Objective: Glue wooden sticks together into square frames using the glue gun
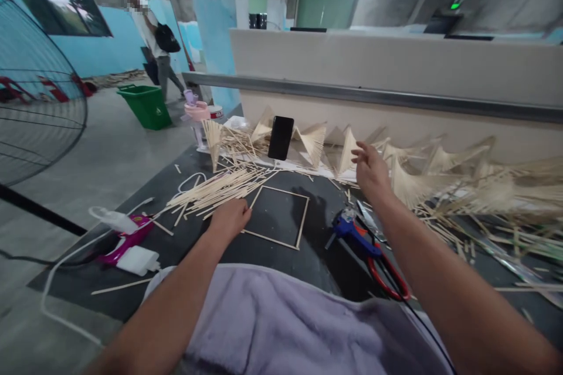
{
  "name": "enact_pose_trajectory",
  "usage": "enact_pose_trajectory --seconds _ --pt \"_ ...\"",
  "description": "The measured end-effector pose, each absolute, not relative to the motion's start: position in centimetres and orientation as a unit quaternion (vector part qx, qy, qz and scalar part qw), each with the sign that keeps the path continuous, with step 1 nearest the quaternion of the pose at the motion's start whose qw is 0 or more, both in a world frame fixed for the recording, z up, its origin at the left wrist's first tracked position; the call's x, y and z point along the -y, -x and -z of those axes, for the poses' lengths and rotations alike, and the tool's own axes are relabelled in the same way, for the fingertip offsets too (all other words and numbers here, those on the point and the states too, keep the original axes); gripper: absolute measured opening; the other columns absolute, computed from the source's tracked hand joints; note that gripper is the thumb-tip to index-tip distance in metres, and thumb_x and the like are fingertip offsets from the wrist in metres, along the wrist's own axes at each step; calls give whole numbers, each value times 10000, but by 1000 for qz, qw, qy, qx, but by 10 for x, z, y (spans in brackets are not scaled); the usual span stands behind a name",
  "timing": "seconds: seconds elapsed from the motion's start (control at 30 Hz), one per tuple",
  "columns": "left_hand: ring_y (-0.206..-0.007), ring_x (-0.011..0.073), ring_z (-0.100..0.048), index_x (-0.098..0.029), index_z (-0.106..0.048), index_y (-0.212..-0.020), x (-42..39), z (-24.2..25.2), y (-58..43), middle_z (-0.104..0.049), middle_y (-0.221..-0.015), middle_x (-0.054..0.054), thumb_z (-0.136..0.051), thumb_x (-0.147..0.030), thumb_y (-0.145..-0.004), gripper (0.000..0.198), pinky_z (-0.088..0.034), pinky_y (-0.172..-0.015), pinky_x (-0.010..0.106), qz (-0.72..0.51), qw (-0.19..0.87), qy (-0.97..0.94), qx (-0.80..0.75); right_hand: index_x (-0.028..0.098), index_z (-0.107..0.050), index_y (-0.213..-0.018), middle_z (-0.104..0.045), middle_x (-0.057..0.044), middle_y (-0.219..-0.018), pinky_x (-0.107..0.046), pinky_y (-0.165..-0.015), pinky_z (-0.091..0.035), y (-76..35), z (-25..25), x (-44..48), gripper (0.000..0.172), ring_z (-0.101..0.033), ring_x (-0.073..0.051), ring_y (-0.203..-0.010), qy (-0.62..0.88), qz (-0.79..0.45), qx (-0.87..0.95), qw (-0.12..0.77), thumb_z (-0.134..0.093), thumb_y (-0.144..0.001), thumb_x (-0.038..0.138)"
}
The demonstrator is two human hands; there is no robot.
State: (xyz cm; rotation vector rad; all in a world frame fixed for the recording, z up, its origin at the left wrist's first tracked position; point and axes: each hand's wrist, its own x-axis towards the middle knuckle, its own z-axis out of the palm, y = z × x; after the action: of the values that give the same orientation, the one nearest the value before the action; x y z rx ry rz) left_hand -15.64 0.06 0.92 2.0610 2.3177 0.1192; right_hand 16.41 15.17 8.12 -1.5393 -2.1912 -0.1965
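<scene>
A square frame of thin wooden sticks [303, 221] lies flat on the dark table. My left hand [231, 217] is closed at the frame's left side, its fingertips at the stick there; what it grips is too small to make out. Beside it is a pile of loose sticks [220, 187]. My right hand [369, 167] is raised near the fanned stick pieces [348, 152] at the back, fingers apart, holding nothing. Under my right forearm lie a blue glue gun [354, 237] and red-handled scissors [387, 275].
A black phone [280, 137] stands upright at the back. Left are a pink power strip [127, 240] with white plugs, cables, a pink cup [197, 111] and a fan [39, 88]. A person [153, 35] walks past a green bin [145, 106]. More twisted stick pieces [461, 158] stand at right.
</scene>
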Motion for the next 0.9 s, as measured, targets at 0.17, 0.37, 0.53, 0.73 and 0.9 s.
enact_pose_trajectory --seconds 0.17,0.37,0.53,0.73,0.9 --pt "-800 201 -605 -192 -601 -769 -3 -12 157 -667 -821 71 -397 -419 -852 316 -372 -641 282 -28 29 -663 -747 243 -430 -1343 -622 -54 -1168 -306 -791 -460 -153 -85 -153 502 -596 -214 -992 610 -81 742 264 -285 -864 214" --pt "-789 206 -607 -194 -606 -770 2 -23 156 -671 -808 74 -400 -464 -849 349 -368 -633 280 -8 54 -653 -755 265 -631 -1116 -641 -2 -1142 -316 -890 -419 -111 -38 -124 353 -566 -203 -1063 578 -115 802 95 -431 -828 227" --pt "-779 221 -614 -201 -597 -763 3 -23 156 -672 -783 68 -414 -445 -841 315 -368 -623 295 1 52 -649 -759 283 -601 -1157 -604 -23 -1205 -425 -921 -386 -96 -19 -123 358 -527 -240 -1122 579 -112 807 24 -433 -840 273" --pt "-777 220 -617 -202 -590 -758 1 -17 156 -677 -785 68 -423 -411 -836 279 -363 -619 295 -8 44 -658 -752 309 -619 -1118 -637 -23 -1139 -441 -885 -387 -90 -11 -127 342 -551 -241 -1068 572 -106 813 16 -458 -819 270" --pt "-774 208 -613 -207 -595 -748 -1 -14 161 -677 -773 57 -428 -432 -825 291 -348 -598 278 -17 70 -654 -753 309 -633 -1067 -637 -19 -1130 -438 -882 -364 -89 -6 -129 327 -553 -234 -1050 570 -97 816 17 -444 -810 239"
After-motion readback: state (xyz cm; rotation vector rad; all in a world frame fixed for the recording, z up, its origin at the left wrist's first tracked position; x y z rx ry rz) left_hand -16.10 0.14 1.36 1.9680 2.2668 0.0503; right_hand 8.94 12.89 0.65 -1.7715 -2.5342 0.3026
